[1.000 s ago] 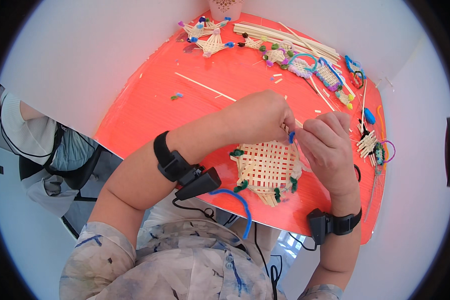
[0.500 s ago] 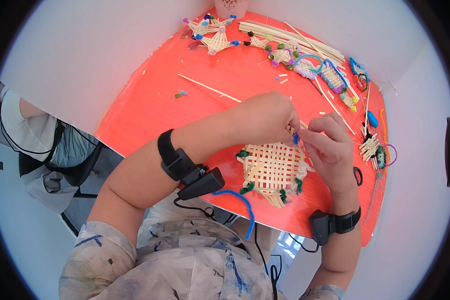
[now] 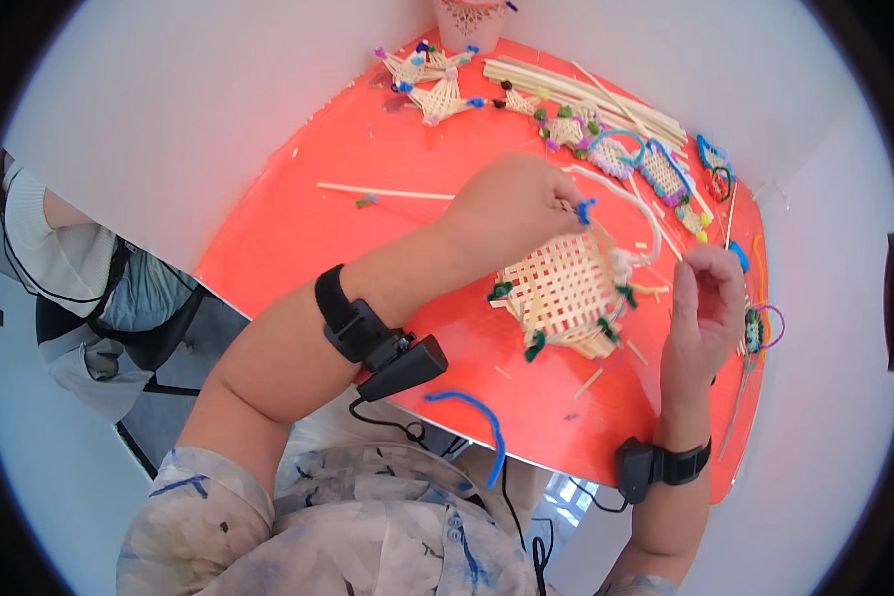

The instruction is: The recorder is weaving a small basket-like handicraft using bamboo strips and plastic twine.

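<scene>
The fingers of the left hand (image 3: 532,201) pinch the upper rim of a woven mat of pale strips (image 3: 564,281), right beside a blue tuft (image 3: 586,211), and the mat hangs tilted below them, over the middle of the worktop (image 3: 318,243). The fingers of the right hand (image 3: 705,306) are released, loosely curled with the thumb apart, just beyond the mat's right side. Dark green tufts (image 3: 535,346) sit along the mat's lower rim, and a white pipe cleaner (image 3: 656,221) arches from near the left fingers down to its right edge. A short loose strip (image 3: 587,383) lies below, between the mat and the worktop's near edge, where a blue pipe cleaner (image 3: 489,427) curves. The widest bare room is to the left, broken by a long strip (image 3: 382,190) and a green and blue scrap (image 3: 367,202); the far side is crowded with woven stars (image 3: 441,100), a strip bundle (image 3: 606,99) and small trimmed weavings (image 3: 665,171). White partitions (image 3: 169,129) close in the far and right edges, leaving little space past the right hand. A pink pot (image 3: 472,28) at the back bears a lacy pattern; markings on the black wrist devices (image 3: 403,369) are too small to read
</scene>
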Tool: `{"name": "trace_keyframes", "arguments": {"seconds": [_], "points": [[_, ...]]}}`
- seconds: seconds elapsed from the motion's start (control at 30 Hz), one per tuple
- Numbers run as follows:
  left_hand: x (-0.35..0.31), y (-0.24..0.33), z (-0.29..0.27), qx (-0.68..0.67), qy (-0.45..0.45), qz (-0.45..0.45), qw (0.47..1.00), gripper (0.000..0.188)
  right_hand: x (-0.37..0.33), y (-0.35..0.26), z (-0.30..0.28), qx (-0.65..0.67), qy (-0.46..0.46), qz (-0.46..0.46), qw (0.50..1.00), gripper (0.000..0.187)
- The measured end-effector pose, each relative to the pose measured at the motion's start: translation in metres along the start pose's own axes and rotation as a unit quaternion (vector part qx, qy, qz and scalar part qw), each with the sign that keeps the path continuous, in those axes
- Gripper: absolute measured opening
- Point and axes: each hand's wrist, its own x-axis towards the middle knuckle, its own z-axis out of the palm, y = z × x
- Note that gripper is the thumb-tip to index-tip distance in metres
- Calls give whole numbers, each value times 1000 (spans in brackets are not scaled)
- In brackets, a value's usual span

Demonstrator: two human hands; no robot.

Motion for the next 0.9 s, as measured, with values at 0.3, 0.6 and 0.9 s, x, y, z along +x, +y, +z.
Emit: {"name": "trace_keyframes", "arguments": {"seconds": [0.3, 0.6, 0.9], "points": [[2, -7, -12, -270, 106, -82, 953, 17, -8, -4, 7, 84, -68, 102, 989, 27], [1, 1, -5, -294, 92, -68, 949, 15, -11, 1, 13, 181, -64, 119, 974, 37], [-2, 4, 0, -301, 105, -53, 946, 15, -16, 9, 12, 128, -66, 59, 988, 29]]}}
